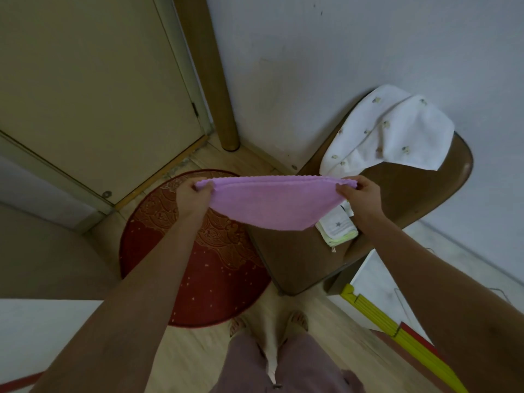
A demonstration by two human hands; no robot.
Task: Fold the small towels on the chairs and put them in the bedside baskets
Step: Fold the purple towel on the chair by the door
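Note:
A small pink towel point(272, 205) hangs doubled over in the air above the front of a brown wooden chair point(402, 199). My left hand point(192, 198) pinches its left top corners and my right hand point(361, 198) pinches the right ones, holding the top edge stretched level. Draped over the chair's back lies a white towel point(391, 131) with small printed figures. On the seat, partly hidden behind the pink towel, sits a folded white towel point(337, 229) with a grey star and a green edge. No basket is in view.
A round red mat point(198, 265) lies on the wooden floor left of the chair. A door point(93, 89) and a wooden post point(209, 72) stand behind it. Yellow and red objects point(397, 330) lie at the lower right. My feet point(269, 321) stand below.

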